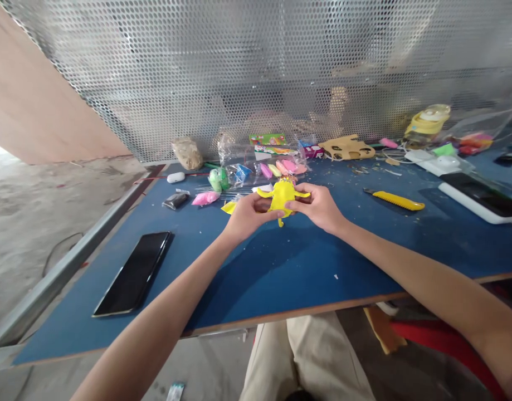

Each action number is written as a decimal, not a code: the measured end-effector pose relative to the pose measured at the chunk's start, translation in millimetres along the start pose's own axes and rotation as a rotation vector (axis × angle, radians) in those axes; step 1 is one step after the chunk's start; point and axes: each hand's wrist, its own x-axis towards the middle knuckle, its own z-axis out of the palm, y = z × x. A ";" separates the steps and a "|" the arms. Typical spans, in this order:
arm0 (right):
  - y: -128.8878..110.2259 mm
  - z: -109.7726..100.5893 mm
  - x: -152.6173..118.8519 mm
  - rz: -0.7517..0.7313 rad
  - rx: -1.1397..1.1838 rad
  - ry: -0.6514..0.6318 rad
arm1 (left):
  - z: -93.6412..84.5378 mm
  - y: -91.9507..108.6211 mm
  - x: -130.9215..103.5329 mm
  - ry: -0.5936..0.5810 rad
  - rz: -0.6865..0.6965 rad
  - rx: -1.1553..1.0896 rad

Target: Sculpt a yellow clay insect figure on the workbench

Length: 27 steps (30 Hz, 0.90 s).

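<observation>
A small yellow clay figure [283,196] with two arms stretched out sideways is held up above the blue table [281,267]. My left hand [248,216] grips its lower left side, thumb at the front. From the other side, my right hand [318,206] pinches the body with thumb and fingers. A short curled yellow piece hangs below the body. Behind my left hand, a yellow packet [229,207] shows in part. Pink clay in clear wrap [205,198] and a dark wrapped packet [176,199] lie to the left.
A black phone [133,273] lies at the left. On the right are a yellow utility knife [398,200], a white-edged device [485,195] and a yellow-lidded bottle [428,123]. Wrapped clay packs [283,168] line the back, before a perforated metal screen [239,67].
</observation>
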 end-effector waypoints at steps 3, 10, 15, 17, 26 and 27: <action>1.2 1.2 -0.9 -0.003 0.005 0.005 | 0.7 0.5 -0.1 0.027 -0.003 0.033; 5.8 -1.4 -0.9 -0.022 0.032 -0.037 | -1.4 3.6 -1.6 0.063 -0.015 0.046; 4.2 -0.6 -0.6 0.000 0.020 0.038 | -0.3 5.8 -2.6 0.078 -0.011 0.026; 3.6 0.5 -1.2 -0.004 0.015 0.059 | 0.3 6.7 -3.0 0.108 0.003 0.002; 4.2 2.6 -2.3 -0.038 0.084 -0.050 | 2.8 6.3 -4.4 0.200 0.055 0.073; 4.7 2.8 -1.8 -0.034 0.090 -0.034 | 3.0 6.1 -4.7 0.196 0.052 0.076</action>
